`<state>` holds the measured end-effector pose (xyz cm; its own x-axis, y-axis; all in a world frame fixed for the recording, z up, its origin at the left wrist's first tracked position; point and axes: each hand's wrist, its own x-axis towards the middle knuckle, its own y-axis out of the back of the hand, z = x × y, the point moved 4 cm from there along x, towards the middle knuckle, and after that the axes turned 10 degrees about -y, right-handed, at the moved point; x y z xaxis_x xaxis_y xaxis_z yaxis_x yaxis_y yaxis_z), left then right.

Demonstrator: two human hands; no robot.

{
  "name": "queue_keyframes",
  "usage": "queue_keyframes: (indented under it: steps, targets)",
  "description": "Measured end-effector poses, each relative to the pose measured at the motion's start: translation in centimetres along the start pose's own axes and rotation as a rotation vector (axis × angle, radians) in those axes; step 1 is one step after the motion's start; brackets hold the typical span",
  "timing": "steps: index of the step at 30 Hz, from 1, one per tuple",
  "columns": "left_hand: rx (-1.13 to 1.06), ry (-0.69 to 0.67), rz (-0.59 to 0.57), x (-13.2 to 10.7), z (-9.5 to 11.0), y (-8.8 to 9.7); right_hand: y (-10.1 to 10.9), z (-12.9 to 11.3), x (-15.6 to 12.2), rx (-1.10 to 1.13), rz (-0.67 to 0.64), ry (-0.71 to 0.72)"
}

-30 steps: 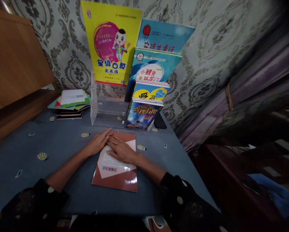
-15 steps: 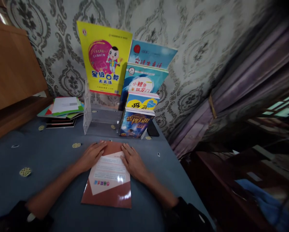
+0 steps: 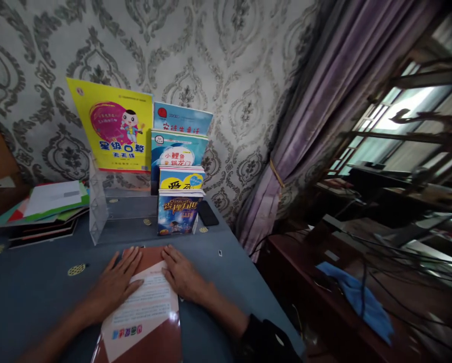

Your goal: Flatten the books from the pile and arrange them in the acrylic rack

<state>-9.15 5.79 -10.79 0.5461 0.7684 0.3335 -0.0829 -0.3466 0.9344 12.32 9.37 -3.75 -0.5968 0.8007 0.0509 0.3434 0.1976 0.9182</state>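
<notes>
A glossy brown book (image 3: 146,312) with a pale text panel lies flat on the desk, its print upside down to me. My left hand (image 3: 116,282) rests on its left edge near the far end, fingers stretched out and the thumb over the panel. Along the far right edge lies my right hand (image 3: 182,276), fingers extended onto the cover. Beyond them stands a clear stepped book rack (image 3: 97,201). It bears a yellow workbook (image 3: 116,126) at the back left and, on the right, blue storybooks (image 3: 184,143), a yellow-and-blue book (image 3: 180,179) and a dark blue book (image 3: 177,214).
Several books and papers (image 3: 54,201) are stacked left of the rack. A black phone (image 3: 208,213) lies right of it. The blue-grey desk (image 3: 33,287) meets a patterned wall. Past its right edge are a purple curtain (image 3: 271,186), cables and a blue cloth (image 3: 358,297).
My view has swung right and up, so rack and book appear further left and lower. My left hand's thumb now extends further over the panel. Both hands stay on the book.
</notes>
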Motion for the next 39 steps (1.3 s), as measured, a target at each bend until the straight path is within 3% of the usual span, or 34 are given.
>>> queue_keyframes:
  steps: [13,27,39]
  targets:
    - [-0.222,-0.154,-0.177,1.8,3.9,1.9,-0.1,0.5,-0.1,-0.014,0.032,0.046]
    - [-0.358,-0.17,-0.278,1.8,7.5,5.0,-1.2,0.9,0.2,-0.072,0.1,0.063]
    - [-0.518,-0.258,-0.357,2.4,9.8,7.2,-1.1,2.0,0.8,0.024,0.022,0.065]
